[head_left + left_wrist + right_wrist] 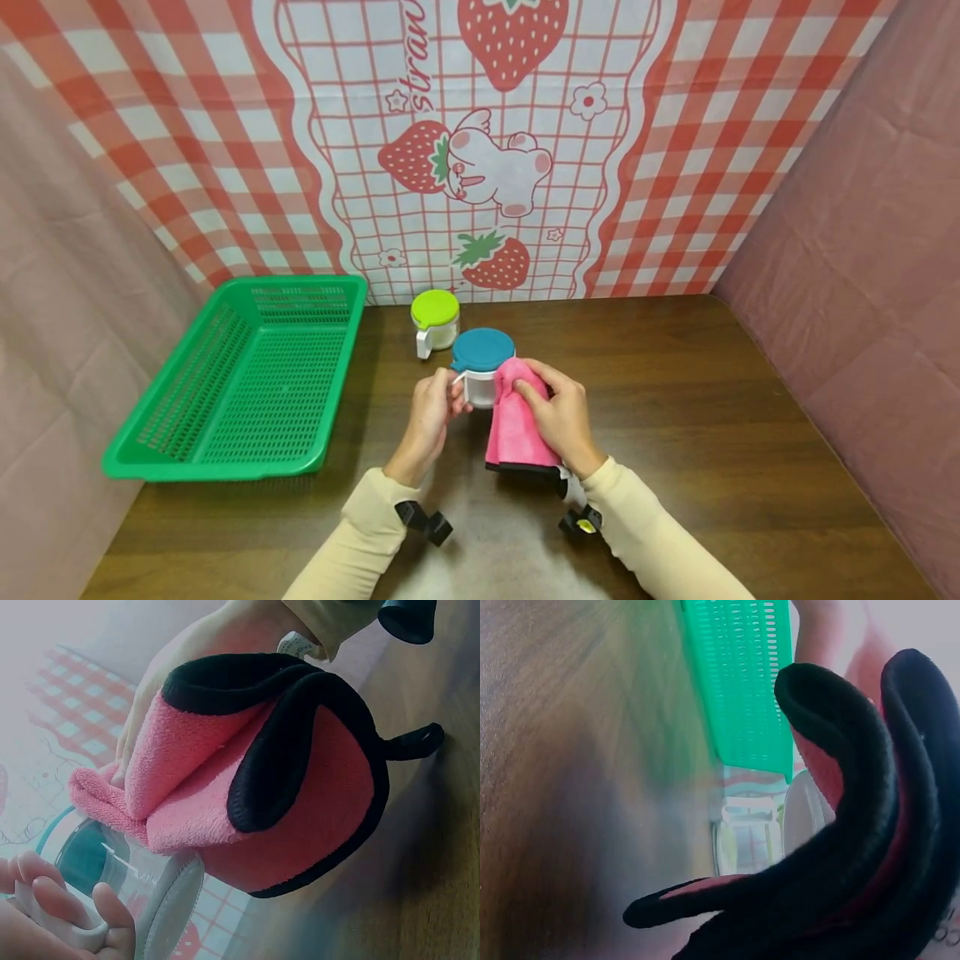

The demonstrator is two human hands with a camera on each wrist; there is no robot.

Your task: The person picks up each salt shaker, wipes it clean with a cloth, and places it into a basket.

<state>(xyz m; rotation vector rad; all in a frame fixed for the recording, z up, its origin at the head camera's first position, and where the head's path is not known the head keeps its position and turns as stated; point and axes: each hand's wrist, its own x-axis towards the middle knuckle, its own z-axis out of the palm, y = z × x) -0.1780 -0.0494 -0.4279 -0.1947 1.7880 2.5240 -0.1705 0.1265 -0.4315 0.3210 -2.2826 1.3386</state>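
Observation:
A clear jar (480, 389) with a blue lid (483, 349) and a white handle is held up off the table in the head view. My left hand (431, 412) grips it by the handle (82, 935), fingers curled through, as the left wrist view shows. My right hand (558, 408) pinches a pink cloth (517, 425) with black edging and presses it against the jar's right side. Folds of the cloth (202, 787) hide part of the jar and the right fingertips in the left wrist view. Black trim (855, 795) fills much of the right wrist view.
Behind the held jar stands a second jar with a lime-green lid (435, 309) and white handle. A green perforated basket (322, 417) sits at the left of the wooden table (675, 417). A checked strawberry-print curtain (652, 208) hangs at the back, with pink cloth walls on the sides.

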